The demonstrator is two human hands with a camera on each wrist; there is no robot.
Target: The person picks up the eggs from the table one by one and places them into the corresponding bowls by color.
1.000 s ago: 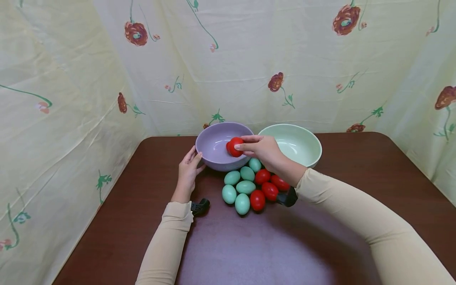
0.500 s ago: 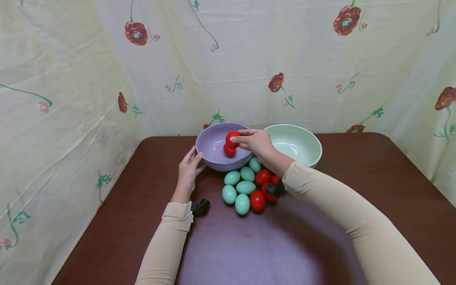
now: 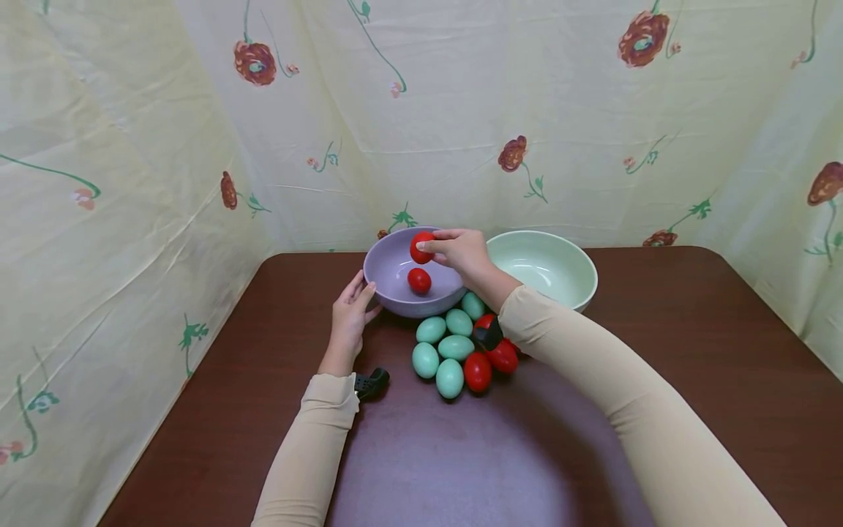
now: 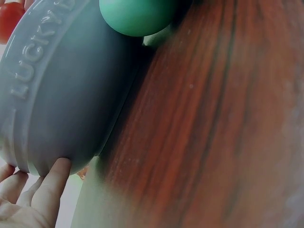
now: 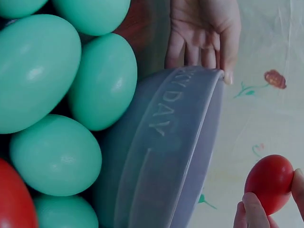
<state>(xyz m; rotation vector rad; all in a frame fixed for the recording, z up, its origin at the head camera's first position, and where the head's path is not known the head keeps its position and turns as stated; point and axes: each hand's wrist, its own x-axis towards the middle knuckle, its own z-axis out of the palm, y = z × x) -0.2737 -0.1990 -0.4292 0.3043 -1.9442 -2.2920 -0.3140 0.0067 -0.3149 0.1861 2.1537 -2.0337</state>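
My right hand (image 3: pixel 464 252) pinches a red egg (image 3: pixel 422 247) between thumb and fingers, above the purple bowl (image 3: pixel 421 308). A second red egg (image 3: pixel 419 281) lies inside that bowl. At the bowl's left side my left hand (image 3: pixel 347 318) grips the rim, its thumb at the edge and fingers against the outer wall, as the right wrist view shows. Several mint-green eggs (image 3: pixel 456 348) and several red eggs (image 3: pixel 477 372) lie clustered on the table in front of the bowls. My right forearm and wrist camera hide part of the red ones.
A pale green bowl (image 3: pixel 546 263) stands right of the purple one, partly behind my right arm. Both sit near the back edge of the dark wooden table (image 3: pixel 276 307). A flowered curtain (image 3: pixel 435 132) hangs behind the table and along its sides.
My right hand has moved left and toward the back with its red egg, uncovering the red egg in the bowl, which has shifted slightly. The left hand has stayed on the rim.
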